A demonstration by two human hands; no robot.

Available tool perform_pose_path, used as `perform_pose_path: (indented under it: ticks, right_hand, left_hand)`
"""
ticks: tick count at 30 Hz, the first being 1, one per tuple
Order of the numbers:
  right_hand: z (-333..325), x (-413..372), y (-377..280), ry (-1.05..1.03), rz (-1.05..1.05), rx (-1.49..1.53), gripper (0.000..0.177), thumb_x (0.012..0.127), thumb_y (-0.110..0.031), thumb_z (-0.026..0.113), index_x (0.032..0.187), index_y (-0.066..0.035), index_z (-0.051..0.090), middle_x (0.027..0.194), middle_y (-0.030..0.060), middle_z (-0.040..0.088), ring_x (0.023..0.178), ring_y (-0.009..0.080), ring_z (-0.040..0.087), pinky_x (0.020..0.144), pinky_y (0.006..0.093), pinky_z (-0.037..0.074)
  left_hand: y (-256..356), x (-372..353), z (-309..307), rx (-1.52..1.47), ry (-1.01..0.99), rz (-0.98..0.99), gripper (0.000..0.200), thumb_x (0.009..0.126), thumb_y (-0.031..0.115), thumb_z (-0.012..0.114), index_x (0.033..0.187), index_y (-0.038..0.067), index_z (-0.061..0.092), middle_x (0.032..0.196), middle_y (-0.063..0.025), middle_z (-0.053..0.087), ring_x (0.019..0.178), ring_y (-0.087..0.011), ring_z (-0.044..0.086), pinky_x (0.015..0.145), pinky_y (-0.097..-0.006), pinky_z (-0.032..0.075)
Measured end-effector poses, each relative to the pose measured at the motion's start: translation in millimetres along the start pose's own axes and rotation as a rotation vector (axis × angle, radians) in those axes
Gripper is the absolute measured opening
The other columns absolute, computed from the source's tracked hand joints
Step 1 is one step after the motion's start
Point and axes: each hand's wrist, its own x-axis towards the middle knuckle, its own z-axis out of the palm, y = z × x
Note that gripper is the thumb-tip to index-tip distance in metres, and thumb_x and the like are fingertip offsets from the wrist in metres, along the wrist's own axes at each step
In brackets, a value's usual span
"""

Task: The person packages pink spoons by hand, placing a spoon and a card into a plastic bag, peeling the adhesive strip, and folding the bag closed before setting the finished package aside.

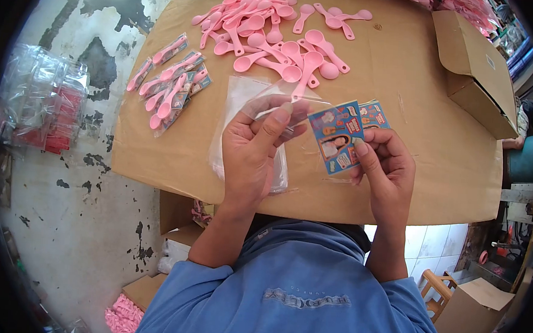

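Note:
My left hand (259, 136) pinches a clear plastic bag (312, 102) between thumb and fingers, its open side facing the cards. In my right hand (387, 164) is a blue printed card (335, 137) with red and white pictures, gripped at its right edge and tilted beside the bag. More cards of the same print (374, 115) show just behind that hand. Below my left hand lies a stack of clear plastic bags (278, 176), partly hidden by the wrist. A pink spoon (311, 63) lies with its handle end right above my left thumb.
A heap of pink spoons (256, 24) covers the table's far side. Packed spoons with cards (174, 89) lie at the left. An open cardboard box (476, 75) stands at the right edge of the brown table (453, 176). Clear packages (41, 100) hang beyond the left.

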Motion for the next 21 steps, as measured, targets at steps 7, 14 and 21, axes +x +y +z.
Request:
perform_pose_path:
  ticks: [7, 14, 21]
  right_hand:
    - [2, 2, 2, -0.049, -0.019, -0.154, 0.015, 0.100, -0.006, 0.068, 0.113, 0.002, 0.065, 0.089, 0.0015, 0.069, 0.071, 0.0035, 0.060, 0.060, 0.0197, 0.047]
    - [-2, 2, 3, -0.066, 0.006, -0.016, 0.018, 0.099, -0.005, 0.069, 0.114, 0.004, 0.064, 0.096, 0.0045, 0.070, 0.079, 0.0062, 0.063, 0.067, 0.0219, 0.052]
    - [10, -2, 2, -0.013, -0.023, 0.092, 0.017, 0.097, -0.005, 0.071, 0.110, 0.001, 0.062, 0.097, 0.0063, 0.070, 0.081, 0.0083, 0.066, 0.069, 0.0226, 0.054]
  left_hand:
    - [-2, -2, 10, -0.039, -0.060, -0.056, 0.029, 0.101, 0.009, 0.064, 0.128, -0.004, 0.061, 0.114, -0.0182, 0.073, 0.104, -0.0207, 0.072, 0.091, -0.0368, 0.060]
    - [-7, -6, 9, 0.003, -0.097, -0.078, 0.028, 0.100, 0.007, 0.065, 0.125, -0.004, 0.060, 0.110, -0.0158, 0.074, 0.099, -0.0176, 0.073, 0.090, -0.0337, 0.059]
    - [-13, -14, 23, -0.030, -0.074, -0.081, 0.028, 0.099, 0.005, 0.067, 0.124, -0.005, 0.060, 0.108, -0.0131, 0.074, 0.096, -0.0157, 0.073, 0.088, -0.0320, 0.059]
